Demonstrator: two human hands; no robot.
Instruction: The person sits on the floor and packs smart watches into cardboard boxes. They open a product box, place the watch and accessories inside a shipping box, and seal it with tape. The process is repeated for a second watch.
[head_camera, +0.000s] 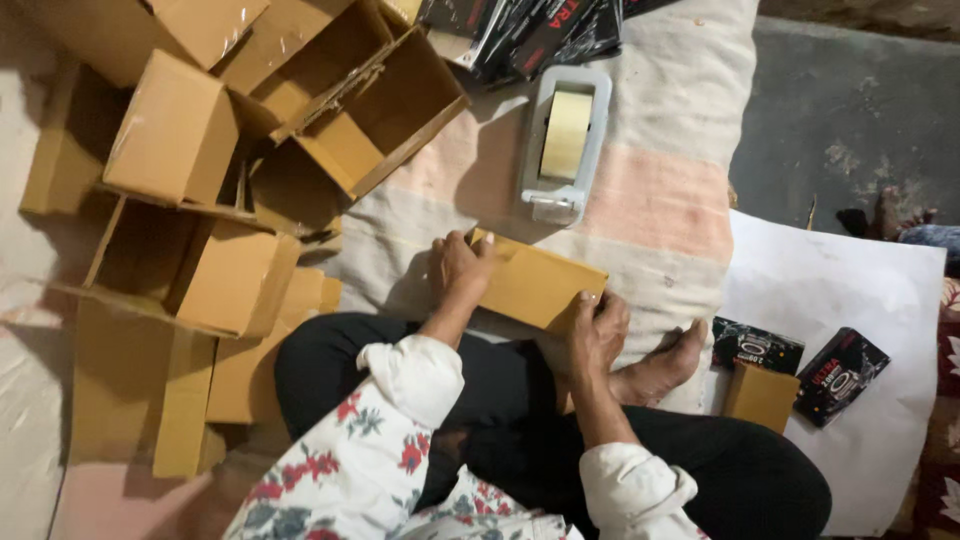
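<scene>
Right hand (597, 335), left hand (458, 270) clasp opposite ends of flat brown carton (535, 285); tape dispenser (562, 145) near

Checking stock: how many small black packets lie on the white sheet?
2: one black packet beside the foot, another black packet further right on the white sheet. More may hide elsewhere.

surface: striped blanket (660, 200) | on it: tape dispenser (562, 145), open cardboard boxes (300, 130)
</scene>
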